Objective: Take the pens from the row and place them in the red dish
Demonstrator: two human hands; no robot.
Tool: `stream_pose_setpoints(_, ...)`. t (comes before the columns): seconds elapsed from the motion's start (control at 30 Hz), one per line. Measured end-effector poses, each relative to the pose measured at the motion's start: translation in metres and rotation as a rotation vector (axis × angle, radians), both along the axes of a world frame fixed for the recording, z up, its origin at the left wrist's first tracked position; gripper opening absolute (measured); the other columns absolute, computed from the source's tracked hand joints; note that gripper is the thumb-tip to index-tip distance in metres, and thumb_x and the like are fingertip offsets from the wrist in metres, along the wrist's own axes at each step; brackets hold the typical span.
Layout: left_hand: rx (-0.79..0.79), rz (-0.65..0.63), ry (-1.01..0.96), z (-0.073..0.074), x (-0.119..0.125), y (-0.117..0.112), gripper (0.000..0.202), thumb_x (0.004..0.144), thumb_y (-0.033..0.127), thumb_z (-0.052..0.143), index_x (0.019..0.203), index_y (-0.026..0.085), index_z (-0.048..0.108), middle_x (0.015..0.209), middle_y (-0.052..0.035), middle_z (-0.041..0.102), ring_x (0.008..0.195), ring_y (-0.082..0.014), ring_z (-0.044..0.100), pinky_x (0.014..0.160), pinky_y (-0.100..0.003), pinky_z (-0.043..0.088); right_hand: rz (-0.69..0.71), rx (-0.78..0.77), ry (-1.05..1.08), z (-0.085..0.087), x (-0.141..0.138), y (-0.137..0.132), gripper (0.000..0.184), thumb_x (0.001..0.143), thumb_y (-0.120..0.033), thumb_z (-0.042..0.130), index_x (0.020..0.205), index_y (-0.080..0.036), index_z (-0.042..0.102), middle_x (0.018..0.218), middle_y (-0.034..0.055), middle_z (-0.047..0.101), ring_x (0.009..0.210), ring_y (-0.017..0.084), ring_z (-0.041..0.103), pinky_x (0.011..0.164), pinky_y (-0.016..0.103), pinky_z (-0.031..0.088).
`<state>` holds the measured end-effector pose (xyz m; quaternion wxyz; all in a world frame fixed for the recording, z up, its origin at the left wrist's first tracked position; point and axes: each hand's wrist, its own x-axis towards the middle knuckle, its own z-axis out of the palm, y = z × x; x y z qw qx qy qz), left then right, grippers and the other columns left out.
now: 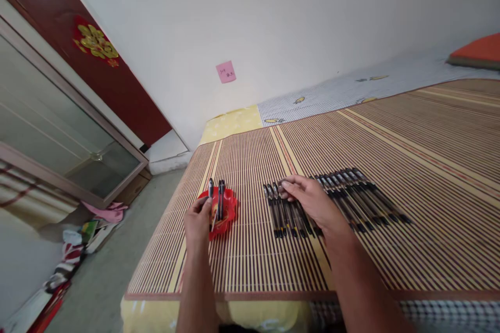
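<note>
On a striped bamboo mat (390, 135) lies a long row of black pens (351, 197), side by side. My right hand (308, 200) rests on the left part of that row, fingers curled over a pen at its top end. To the left sits a small red plate (226, 213) with two pens (221, 199) lying on it. My left hand (198, 221) is at the plate's left edge, fingers pinched on another pen (211, 190) that stands over the plate.
The mat covers a bed with a yellow and checked sheet (312, 99); its front edge runs just below my forearms. An orange cushion (478, 49) lies at the far right. Left of the bed are a grey floor, clothes (105, 213) and a glass-fronted cabinet (58, 130).
</note>
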<state>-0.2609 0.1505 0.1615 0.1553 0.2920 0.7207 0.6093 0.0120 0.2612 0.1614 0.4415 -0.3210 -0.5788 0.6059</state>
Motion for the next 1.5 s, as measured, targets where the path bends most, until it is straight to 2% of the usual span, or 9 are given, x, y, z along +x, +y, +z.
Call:
stream_pose_setpoints(0.1, -0.117, -0.036, 0.053, 0.002, -0.034, 0.012, 0.038, 0.063, 0.046, 0.075, 0.083, 0.014, 0.071, 0.069, -0.0022, 0.068, 0.062, -0.0166, 0.063, 0.058, -0.026, 0.049, -0.002, 0.003, -0.010, 0.000, 0.001, 0.001, 0.029, 0.081, -0.047, 0.065, 0.088, -0.019, 0.067, 0.079, 0.0032, 0.070, 0.071, 0.017, 0.067, 0.066, 0.030, 0.050)
stream_pose_setpoints(0.23, -0.215, -0.062, 0.048, 0.003, -0.050, 0.029, 0.024, 0.062, 0.036, 0.077, 0.070, 0.015, 0.068, 0.054, 0.0010, 0.061, 0.047, -0.0133, 0.055, 0.048, -0.024, 0.044, -0.008, 0.020, -0.029, -0.004, 0.002, 0.003, 0.028, 0.082, -0.046, 0.063, 0.089, -0.019, 0.068, 0.079, 0.0033, 0.070, 0.071, 0.017, 0.066, 0.066, 0.030, 0.050)
stream_pose_setpoints(0.37, -0.295, -0.085, 0.032, 0.003, -0.049, 0.039, 0.016, 0.063, 0.027, 0.077, 0.065, 0.016, 0.066, 0.052, 0.0000, 0.062, 0.046, -0.0135, 0.056, 0.046, -0.023, 0.045, -0.015, 0.038, -0.066, -0.008, 0.004, 0.005, 0.030, 0.085, -0.047, 0.063, 0.095, -0.019, 0.070, 0.083, 0.0045, 0.070, 0.074, 0.018, 0.066, 0.069, 0.032, 0.052)
stream_pose_setpoints(0.57, -0.345, -0.115, 0.005, -0.002, -0.046, 0.046, 0.025, 0.063, 0.032, 0.079, 0.062, 0.016, 0.060, 0.048, 0.0019, 0.058, 0.043, -0.0134, 0.056, 0.046, -0.024, 0.045, -0.010, 0.047, -0.066, -0.009, 0.003, 0.006, 0.029, 0.084, -0.046, 0.063, 0.093, -0.019, 0.070, 0.083, 0.0050, 0.070, 0.072, 0.018, 0.066, 0.067, 0.031, 0.052)
stream_pose_setpoints(0.83, -0.347, -0.124, 0.061, -0.006, -0.043, 0.046, 0.018, 0.068, 0.028, 0.075, 0.067, 0.017, 0.061, 0.051, 0.0025, 0.057, 0.045, -0.0136, 0.055, 0.047, -0.024, 0.043, -0.007, 0.054, -0.071, -0.017, 0.001, 0.009, 0.029, 0.085, -0.047, 0.063, 0.095, -0.019, 0.069, 0.082, 0.0045, 0.070, 0.073, 0.018, 0.067, 0.066, 0.030, 0.050)
stream_pose_setpoints(1.1, -0.382, -0.138, 0.109, -0.013, -0.045, 0.047, 0.013, 0.073, 0.021, 0.069, 0.067, 0.017, 0.058, 0.049, 0.0033, 0.055, 0.041, -0.0129, 0.051, 0.044, -0.024, 0.042, -0.022, 0.055, -0.072, -0.011, -0.001, 0.006, 0.026, 0.083, -0.044, 0.063, 0.090, -0.019, 0.068, 0.078, 0.0035, 0.068, 0.070, 0.018, 0.066, 0.064, 0.030, 0.050)
stream_pose_setpoints(1.27, -0.391, -0.146, 0.150, -0.016, -0.047, 0.046, 0.013, 0.076, 0.023, 0.067, 0.068, 0.017, 0.059, 0.049, 0.0040, 0.054, 0.040, -0.0115, 0.050, 0.045, -0.023, 0.041, -0.022, 0.052, -0.084, -0.009, -0.001, 0.005, 0.026, 0.082, -0.044, 0.063, 0.089, -0.019, 0.068, 0.076, 0.0032, 0.067, 0.070, 0.018, 0.066, 0.065, 0.030, 0.050)
stream_pose_setpoints(1.5, -0.419, -0.159, 0.216, -0.022, -0.058, 0.046, 0.015, 0.078, 0.028, 0.066, 0.069, 0.016, 0.062, 0.050, 0.0033, 0.056, 0.042, -0.0117, 0.052, 0.046, -0.022, 0.039, 0.003, 0.071, -0.101, -0.019, 0.001, 0.010, 0.029, 0.087, -0.047, 0.062, 0.094, -0.021, 0.070, 0.084, 0.0038, 0.069, 0.075, 0.017, 0.067, 0.067, 0.030, 0.051)
